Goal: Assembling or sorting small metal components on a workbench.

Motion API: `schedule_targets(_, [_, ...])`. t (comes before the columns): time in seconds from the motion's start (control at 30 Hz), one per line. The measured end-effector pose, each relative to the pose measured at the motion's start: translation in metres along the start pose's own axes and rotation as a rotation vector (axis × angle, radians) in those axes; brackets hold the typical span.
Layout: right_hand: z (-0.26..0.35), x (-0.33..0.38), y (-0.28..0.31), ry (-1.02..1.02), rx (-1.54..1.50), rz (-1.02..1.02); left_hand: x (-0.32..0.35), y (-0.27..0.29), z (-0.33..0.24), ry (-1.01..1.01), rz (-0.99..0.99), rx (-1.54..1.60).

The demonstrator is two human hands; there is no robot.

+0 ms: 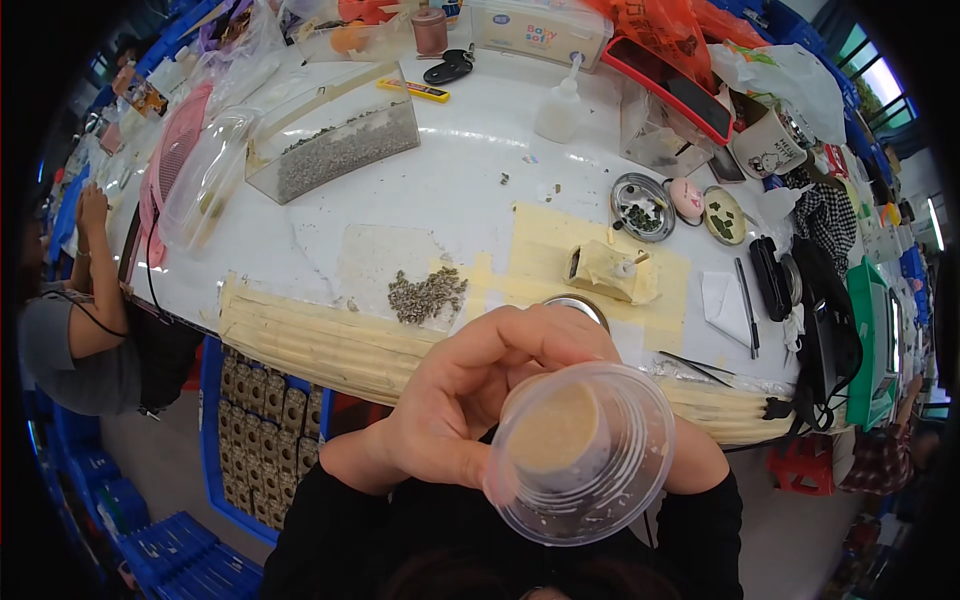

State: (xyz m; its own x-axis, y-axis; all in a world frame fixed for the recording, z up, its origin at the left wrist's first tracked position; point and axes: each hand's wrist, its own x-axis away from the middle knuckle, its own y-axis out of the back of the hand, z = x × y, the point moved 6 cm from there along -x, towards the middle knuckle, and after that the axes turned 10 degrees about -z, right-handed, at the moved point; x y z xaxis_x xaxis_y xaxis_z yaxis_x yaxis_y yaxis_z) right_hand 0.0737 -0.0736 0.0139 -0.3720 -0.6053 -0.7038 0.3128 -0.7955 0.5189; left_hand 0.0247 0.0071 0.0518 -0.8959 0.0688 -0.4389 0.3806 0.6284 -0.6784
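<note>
My left hand (470,390) is closed round a clear plastic cup (620,460), tilted so its mouth faces me. Whitish specks cling to the cup's inner wall, and its bottom looks tan; I cannot tell whether that is contents or skin seen through it. Of my right arm the forearm (695,460) shows, while the hand is mostly hidden behind the cup. Just beyond my left fingers a round metal rim (580,303) peeks out. On the table past it lie a pile of small grey-brown pieces (427,295) and a block wrapped in yellowish tape (612,272).
Dishes of dark green bits (643,210) stand at the right, near tweezers (697,368) and a pen (747,305). A clear bin of grey granules (345,155) stands at the far left. A padded edge (310,335) lines the table front; a blue crate (213,430) sits below.
</note>
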Motion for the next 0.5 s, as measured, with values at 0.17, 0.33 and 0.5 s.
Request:
schedule_targets(0.17, [0.009, -0.015, 0.009, 0.044, -0.087, -0.006, 0.005, -0.005, -0.002, 0.038, -0.018, -0.087])
schedule_targets(0.33, [0.005, -0.006, 0.002, 0.106, 0.036, -0.031, 0.007, -0.004, -0.004, 0.237, -0.108, -0.004])
schedule_targets(0.5, [0.014, -0.015, 0.008, 0.033, 0.053, 0.070, 0.003, -0.001, -0.003, 0.009, -0.015, 0.030])
